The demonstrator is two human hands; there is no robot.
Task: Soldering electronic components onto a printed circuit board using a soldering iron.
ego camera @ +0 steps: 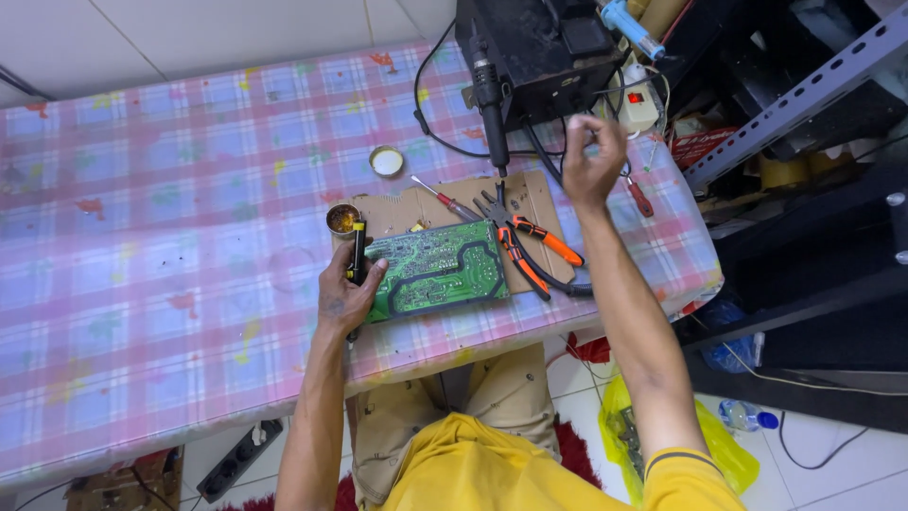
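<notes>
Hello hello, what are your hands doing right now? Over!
Left hand pressing on green circuit board, a black tool under its grip. Right hand raised, fingers pinched near the black station. Orange pliers beside the board.

Circuit board (437, 270) lies on cardboard (530, 194); pliers (530, 248) right of it, tin (342, 219) perhaps touching behind-left.

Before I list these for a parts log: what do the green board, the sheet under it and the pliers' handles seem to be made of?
Green board: probably laminate with a glossy green coating, pale traces showing. Sheet under it: looks like brown cardboard, matte, with ragged edges. Pliers' handles: seemingly orange and black plastic or rubber sleeves over dark metal jaws.
</notes>
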